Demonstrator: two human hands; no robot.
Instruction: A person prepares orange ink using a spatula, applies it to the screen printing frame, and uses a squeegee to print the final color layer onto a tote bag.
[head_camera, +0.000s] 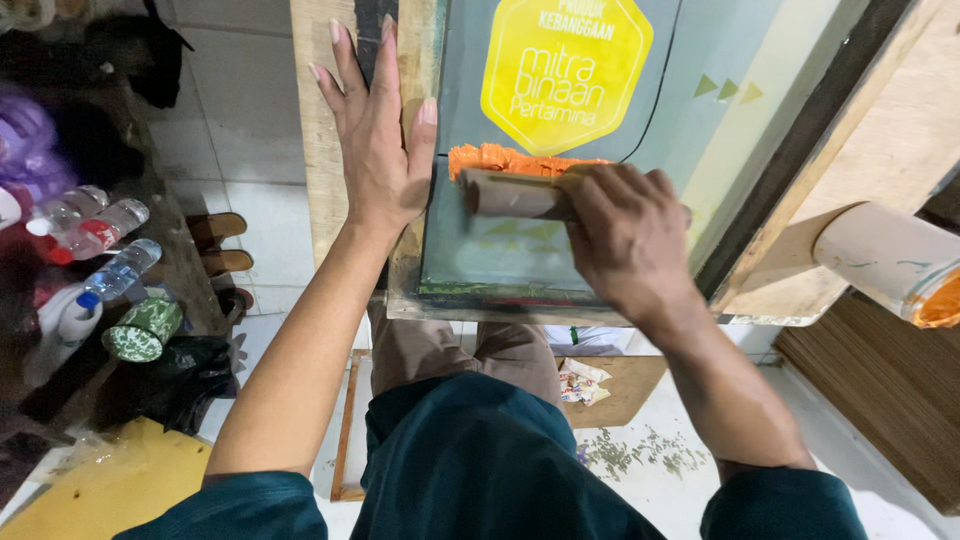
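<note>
Ok, I see R hand (630, 240) gripping squeegee (515, 193) w/ orange ink (500, 158) on screen frame (405, 270); L hand (378, 140) open, flat on frame's left rail.

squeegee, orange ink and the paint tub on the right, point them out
squeegee (515, 193), head view, on its wooden handle
orange ink (495, 158), head view, middle of the ink ridge
paint tub (885, 255), head view, on its pale side wall

Yellow hexagonal sign (566, 70) atop the grey-green printing screen (500, 250).
</note>
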